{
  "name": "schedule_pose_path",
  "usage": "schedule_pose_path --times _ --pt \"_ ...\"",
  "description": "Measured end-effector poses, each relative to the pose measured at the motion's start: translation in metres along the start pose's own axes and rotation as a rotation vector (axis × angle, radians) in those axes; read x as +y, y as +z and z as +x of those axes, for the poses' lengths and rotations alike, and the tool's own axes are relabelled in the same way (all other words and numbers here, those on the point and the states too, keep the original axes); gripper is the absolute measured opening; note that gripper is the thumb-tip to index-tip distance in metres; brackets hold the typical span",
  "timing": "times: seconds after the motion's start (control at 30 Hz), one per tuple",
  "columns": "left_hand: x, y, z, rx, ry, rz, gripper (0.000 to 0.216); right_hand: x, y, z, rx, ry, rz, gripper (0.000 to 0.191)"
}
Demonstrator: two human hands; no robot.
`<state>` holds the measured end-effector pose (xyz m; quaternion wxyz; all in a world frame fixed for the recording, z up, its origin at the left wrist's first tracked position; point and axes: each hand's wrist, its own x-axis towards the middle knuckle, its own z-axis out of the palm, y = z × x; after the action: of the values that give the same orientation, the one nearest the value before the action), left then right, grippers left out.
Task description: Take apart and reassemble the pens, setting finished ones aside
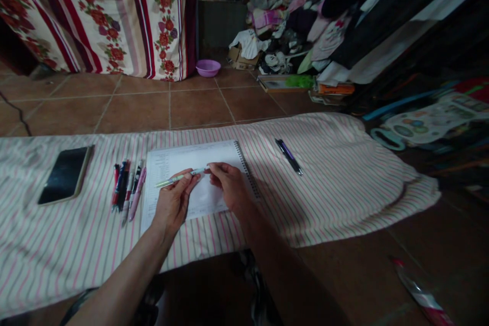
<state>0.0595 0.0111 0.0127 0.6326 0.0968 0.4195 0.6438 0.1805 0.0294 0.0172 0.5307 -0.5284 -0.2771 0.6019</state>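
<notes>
- Pale green pen (178, 179): held level just above the spiral notebook (171, 160), slimmer end pointing left.
- Left hand (173, 205): fingers and thumb closed on the pen's middle.
- Right hand (229, 186): thumb and fingertips pinched on the pen's right end, close by the left fingertips; touching or not, cannot tell.
- Lower middle of the open page hidden under both hands; wire binding along the right edge.
- Faint printed rows on the page, too small to read; any marking on the pen likewise.
- Just left of the notebook: row of pens (128, 188) side by side on the striped cloth (344, 183).
- Further left: dark phone (64, 174), lying flat.
- Well apart to the right: dark pen (289, 156), alone on the cloth.
- Beyond, on the tiled floor (191, 107): purple bowl (208, 68) beside a floral curtain (114, 10); pile of clothes (305, 15), dim and hard to sort out.
</notes>
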Motion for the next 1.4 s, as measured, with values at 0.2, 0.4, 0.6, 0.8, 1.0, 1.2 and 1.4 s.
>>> schedule_pose_path --times 0.2,0.4,0.6,0.8,1.0,1.2,1.4 --pt "-0.0008 -0.0025 0.0005 -0.023 0.028 0.015 0.009 0.0008 -0.0013 -0.0011 -0.033 0.022 -0.002 0.027" --pt "-0.0013 -0.0031 0.0000 -0.036 0.016 0.038 0.012 0.0006 -0.0026 -0.0012 -0.009 0.020 -0.021 0.029" --pt "-0.0028 -0.0019 0.0003 -0.032 0.003 0.002 0.009 0.0020 -0.0026 -0.0001 -0.018 0.026 0.025 0.031" --pt "-0.0028 -0.0011 0.0002 -0.013 -0.005 -0.009 0.009 0.0032 -0.0037 0.0008 -0.005 0.027 0.065 0.032" --pt "-0.0027 -0.0010 -0.0010 -0.010 -0.007 -0.007 0.009 0.0038 -0.0050 0.0008 0.023 0.036 0.100 0.028" --pt "-0.0021 -0.0008 -0.0034 -0.014 -0.005 -0.002 0.008 0.0035 -0.0057 0.0001 0.023 0.057 0.133 0.021" --pt "0.0002 0.0001 -0.0069 0.007 -0.005 0.013 0.008 0.0026 -0.0091 -0.0036 0.022 0.064 0.108 0.020"
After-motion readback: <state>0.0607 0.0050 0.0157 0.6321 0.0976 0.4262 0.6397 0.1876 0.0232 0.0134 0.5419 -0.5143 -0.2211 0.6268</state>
